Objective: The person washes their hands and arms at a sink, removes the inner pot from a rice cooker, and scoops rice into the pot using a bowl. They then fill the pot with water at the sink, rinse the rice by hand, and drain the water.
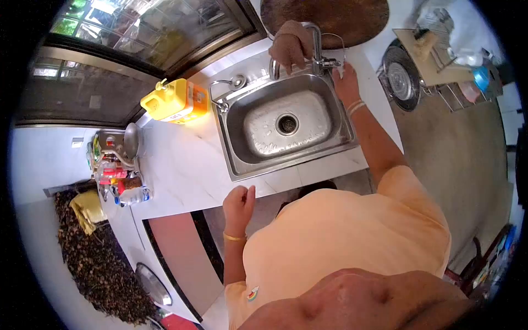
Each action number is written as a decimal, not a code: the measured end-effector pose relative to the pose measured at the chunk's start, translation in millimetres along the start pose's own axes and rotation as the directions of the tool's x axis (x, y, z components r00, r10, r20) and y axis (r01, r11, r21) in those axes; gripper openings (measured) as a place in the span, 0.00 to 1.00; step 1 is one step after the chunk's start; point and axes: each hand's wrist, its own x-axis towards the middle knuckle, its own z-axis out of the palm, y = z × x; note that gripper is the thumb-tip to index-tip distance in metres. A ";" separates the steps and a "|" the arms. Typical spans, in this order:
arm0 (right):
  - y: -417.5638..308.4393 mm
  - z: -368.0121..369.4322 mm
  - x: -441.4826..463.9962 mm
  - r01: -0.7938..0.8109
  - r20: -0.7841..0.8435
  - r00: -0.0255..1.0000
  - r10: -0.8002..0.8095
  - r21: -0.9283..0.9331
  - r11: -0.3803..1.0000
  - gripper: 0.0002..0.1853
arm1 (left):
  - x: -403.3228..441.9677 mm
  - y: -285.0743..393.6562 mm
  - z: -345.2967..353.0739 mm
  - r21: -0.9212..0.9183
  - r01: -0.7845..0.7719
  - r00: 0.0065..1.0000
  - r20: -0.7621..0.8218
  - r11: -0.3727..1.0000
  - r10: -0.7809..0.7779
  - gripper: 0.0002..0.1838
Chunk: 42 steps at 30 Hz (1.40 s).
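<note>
A stainless steel sink point(242, 163) with a round drain and scattered water drops is set into the white counter. Behind it stands a curved metal faucet point(317, 47), with a brown cloth point(290, 46) draped over its left side. My right hand point(346, 83) is at the sink's back right corner, beside the faucet handle; a thin, pale thing shows at its fingertips, too small to make out. My left hand point(239, 210) is held in front of the counter edge, fingers curled and thumb up, with nothing visible in it.
A yellow pump jug point(177, 101) stands left of the sink. Bottles point(132, 196) and a metal rack are farther left. A round brown board point(352, 21) leans behind the faucet. At the right, a wire rack point(452, 96) holds a dark round pan point(401, 78).
</note>
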 end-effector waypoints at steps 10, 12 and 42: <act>62.0 42.0 55.4 0.023 0.427 0.903 0.042 -0.144 0.989 0.16 | 183.1 75.2 51.3 -0.584 0.139 0.990 0.100 0.800 -0.099 0.11; 60.7 35.9 55.5 -0.011 0.403 0.915 0.032 -0.056 0.998 0.17 | 223.1 83.4 75.9 -0.649 0.262 0.965 0.158 0.714 -0.210 0.11; -93.5 139.7 -81.5 -0.330 0.651 0.703 -0.286 0.655 0.679 0.18 | 246.8 36.0 188.5 -0.861 0.238 0.888 0.380 -0.450 -0.258 0.18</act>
